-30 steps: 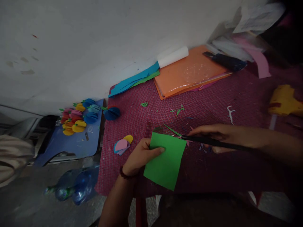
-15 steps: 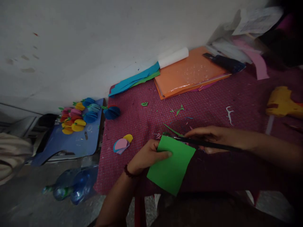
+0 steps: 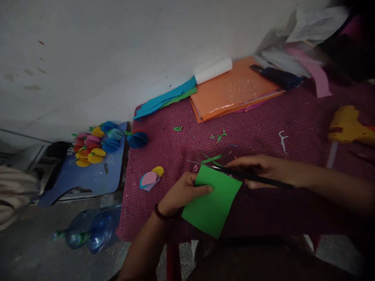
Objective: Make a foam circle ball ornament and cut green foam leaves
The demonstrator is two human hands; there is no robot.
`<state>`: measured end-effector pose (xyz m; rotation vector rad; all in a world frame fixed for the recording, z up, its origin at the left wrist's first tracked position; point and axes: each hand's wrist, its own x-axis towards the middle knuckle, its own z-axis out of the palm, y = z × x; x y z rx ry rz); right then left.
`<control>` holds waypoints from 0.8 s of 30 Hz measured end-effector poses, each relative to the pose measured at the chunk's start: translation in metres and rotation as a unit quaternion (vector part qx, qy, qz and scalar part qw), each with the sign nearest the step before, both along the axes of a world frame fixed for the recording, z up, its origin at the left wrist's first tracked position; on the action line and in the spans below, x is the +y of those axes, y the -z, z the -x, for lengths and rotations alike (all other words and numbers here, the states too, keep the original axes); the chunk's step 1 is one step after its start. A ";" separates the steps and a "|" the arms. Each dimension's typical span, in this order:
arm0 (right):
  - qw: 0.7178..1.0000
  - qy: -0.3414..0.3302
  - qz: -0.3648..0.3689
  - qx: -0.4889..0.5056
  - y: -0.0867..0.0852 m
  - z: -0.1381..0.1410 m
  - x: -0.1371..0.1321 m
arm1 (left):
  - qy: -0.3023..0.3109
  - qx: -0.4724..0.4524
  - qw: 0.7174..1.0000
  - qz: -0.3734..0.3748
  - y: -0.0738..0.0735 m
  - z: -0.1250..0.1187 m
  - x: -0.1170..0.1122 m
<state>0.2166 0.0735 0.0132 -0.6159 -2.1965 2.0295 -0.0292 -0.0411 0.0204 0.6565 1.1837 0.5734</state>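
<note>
My left hand (image 3: 191, 191) pinches a green sheet of paper (image 3: 215, 205) by its left side, thumb on top and fingers underneath. In my right hand (image 3: 259, 171) is a pair of scissors (image 3: 265, 178) with a long black handle. The thin metal blades point left along the sheet's far edge. Narrow green paper strips (image 3: 211, 159) lie just beyond that edge, on the red checked cloth (image 3: 164, 156). To the left of my left hand rests a small pile of pink, yellow and blue paper shapes (image 3: 150, 179).
Orange sheets (image 3: 234, 91) and blue paper strips (image 3: 166, 97) lie by the wall. A yellow glue gun (image 3: 345, 125) is at right. Paper ornaments (image 3: 96, 155) sit on a blue board (image 3: 108, 175) at left, above large plastic bottles (image 3: 99, 230) on the floor.
A thin green strip along the sheet's far edge has come away and lies beyond it. The scissors have shifted slightly left, their blades now reaching past the sheet's corner.
</note>
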 end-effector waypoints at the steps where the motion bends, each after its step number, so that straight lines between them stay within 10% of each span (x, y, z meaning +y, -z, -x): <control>1: 1.000 0.009 -0.003 -0.003 -0.001 0.001 0.000 | -0.005 0.004 1.000 0.004 -0.001 0.000 0.000; 15: 0.995 -0.005 -0.088 -0.041 -0.019 -0.020 0.012 | -0.228 0.093 0.964 -0.098 -0.013 0.037 -0.010; 24: 0.994 -0.028 -0.101 -0.026 -0.010 -0.019 0.014 | -0.214 0.198 0.948 -0.125 -0.010 0.034 -0.008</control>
